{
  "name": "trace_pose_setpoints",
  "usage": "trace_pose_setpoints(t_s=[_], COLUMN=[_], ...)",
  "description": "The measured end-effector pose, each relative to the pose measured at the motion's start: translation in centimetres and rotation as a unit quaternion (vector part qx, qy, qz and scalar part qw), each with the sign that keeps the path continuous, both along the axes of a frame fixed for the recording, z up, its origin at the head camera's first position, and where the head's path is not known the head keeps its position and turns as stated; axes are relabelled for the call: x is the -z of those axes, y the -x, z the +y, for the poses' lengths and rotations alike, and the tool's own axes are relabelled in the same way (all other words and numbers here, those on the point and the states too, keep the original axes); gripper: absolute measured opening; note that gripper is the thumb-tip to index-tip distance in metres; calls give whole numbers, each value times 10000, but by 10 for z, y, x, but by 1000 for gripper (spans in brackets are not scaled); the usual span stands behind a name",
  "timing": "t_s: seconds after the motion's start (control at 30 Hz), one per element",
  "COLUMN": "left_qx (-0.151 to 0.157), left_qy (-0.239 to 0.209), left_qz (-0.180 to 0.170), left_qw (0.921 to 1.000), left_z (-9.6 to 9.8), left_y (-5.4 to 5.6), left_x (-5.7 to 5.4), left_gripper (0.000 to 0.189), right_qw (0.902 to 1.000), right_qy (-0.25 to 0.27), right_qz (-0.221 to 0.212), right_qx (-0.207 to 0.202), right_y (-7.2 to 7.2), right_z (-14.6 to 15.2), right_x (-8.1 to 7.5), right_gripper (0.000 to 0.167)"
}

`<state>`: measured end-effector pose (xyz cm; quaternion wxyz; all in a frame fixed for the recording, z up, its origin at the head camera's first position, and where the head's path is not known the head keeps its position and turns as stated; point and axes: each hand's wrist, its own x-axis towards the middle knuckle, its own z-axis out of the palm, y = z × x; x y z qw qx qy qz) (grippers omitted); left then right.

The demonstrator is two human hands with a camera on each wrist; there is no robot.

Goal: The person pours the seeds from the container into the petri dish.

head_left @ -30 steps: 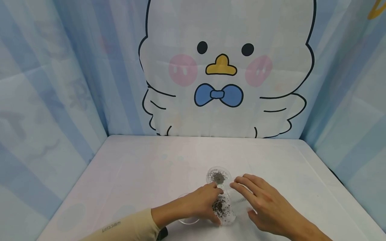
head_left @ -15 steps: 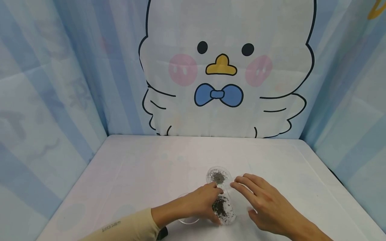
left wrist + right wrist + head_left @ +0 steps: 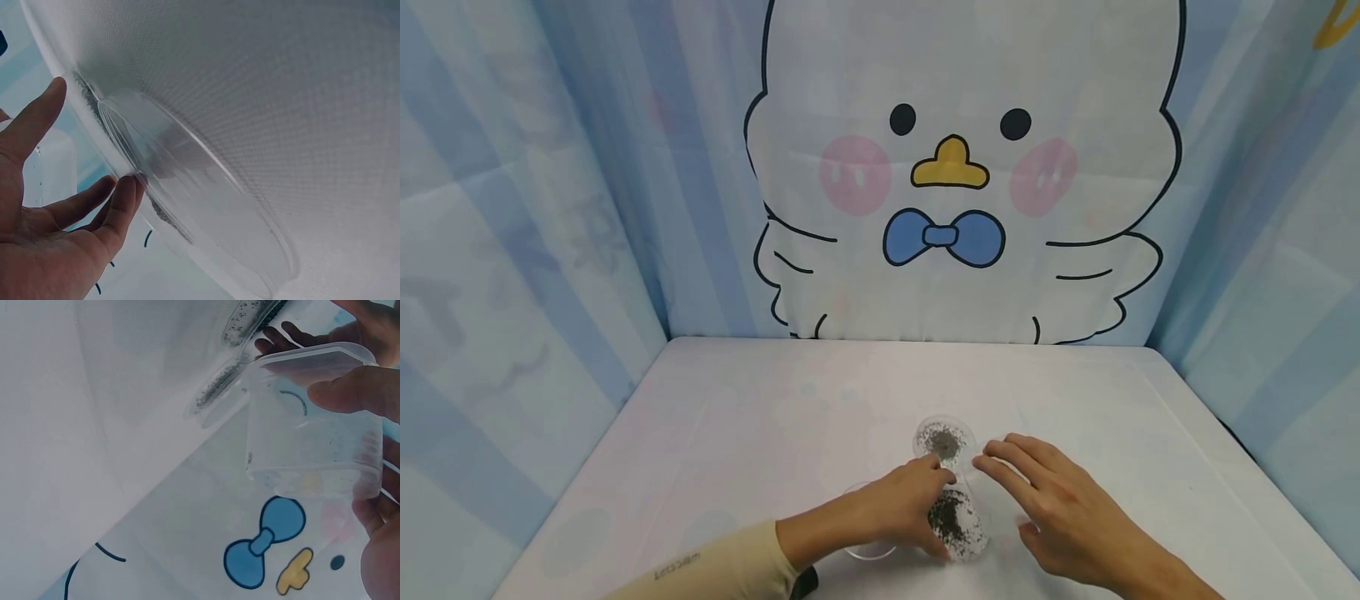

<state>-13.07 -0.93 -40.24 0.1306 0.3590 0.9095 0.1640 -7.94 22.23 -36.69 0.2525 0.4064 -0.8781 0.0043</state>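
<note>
My left hand (image 3: 902, 504) spans a clear petri dish (image 3: 977, 546) of dark grains, thumb at the near edge and fingers at the far edge. Just beyond it lies another petri dish (image 3: 943, 440) holding greyish-black grains. My right hand (image 3: 1063, 512) grips a clear plastic box (image 3: 312, 447), thumb on one side and fingers on the other; specks cling inside. In the head view this box is almost invisible. An empty clear dish (image 3: 212, 206) sits below my left forearm, which partly covers it in the head view.
The white table (image 3: 760, 417) runs back to a curtain (image 3: 850, 292) with a cartoon chick. Blue-striped curtains (image 3: 535, 250) enclose both sides. A small black object (image 3: 805, 581) shows beneath the left sleeve.
Dark grains in the nearer dish have become a denser, darker patch. Ruled marks beside the right hand, seen a second ago, no longer show. Both hands stay almost still.
</note>
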Motion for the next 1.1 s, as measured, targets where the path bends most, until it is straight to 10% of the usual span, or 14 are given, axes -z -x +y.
trace_pose_setpoints(t_s=[0.27,0.53,1.1], left_qx=[-41,-60,-140], left_qy=[-19,-72,-17], left_qz=[29,105,-7], left_qw=[10000,9999,9999], left_z=[-2,-3,-5], left_y=[-1,-2,-4], left_x=[0,-2,-1], left_gripper=[86,86,91], right_qw=[9965,9643,8050], right_qy=[553,1869,3440], right_qz=[-566,-1776,-4588], right_qx=[273,596,1526], right_y=[2,27,139], right_z=[2,23,66], right_x=[1,8,20], right_gripper=[94,96,93])
